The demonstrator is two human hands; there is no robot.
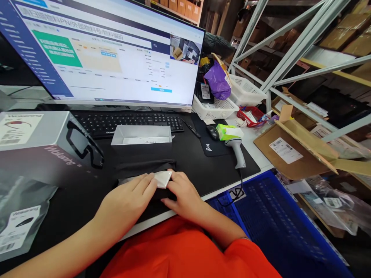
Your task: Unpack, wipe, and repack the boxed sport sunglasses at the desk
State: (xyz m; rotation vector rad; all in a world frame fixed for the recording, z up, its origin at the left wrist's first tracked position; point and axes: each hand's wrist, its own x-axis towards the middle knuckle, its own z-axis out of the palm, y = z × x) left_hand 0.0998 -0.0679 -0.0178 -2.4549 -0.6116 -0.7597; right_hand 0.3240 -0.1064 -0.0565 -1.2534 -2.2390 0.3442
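A small white packet (163, 178) shows between my two hands, low over the near edge of the desk. My left hand (127, 200) lies over its left part with the fingers closed together, hiding much of it. On the right edge, my right hand (185, 193) grips it, the thumb lower down. Dark cloth, perhaps a black pouch (145, 166), lies just behind and partly beneath the hands. Beyond that stands an open grey-white box tray (142, 135) with white paper inside.
A Wakening glasses box (66, 150) and a clear labelled bag (23, 216) are at left. Behind are a keyboard (127, 121) and monitor (116, 58). A barcode scanner (236, 144), mouse (213, 133) and pen (191, 128) lie right. A blue crate (269, 216) and cardboard box (290, 146) stand beside the desk.
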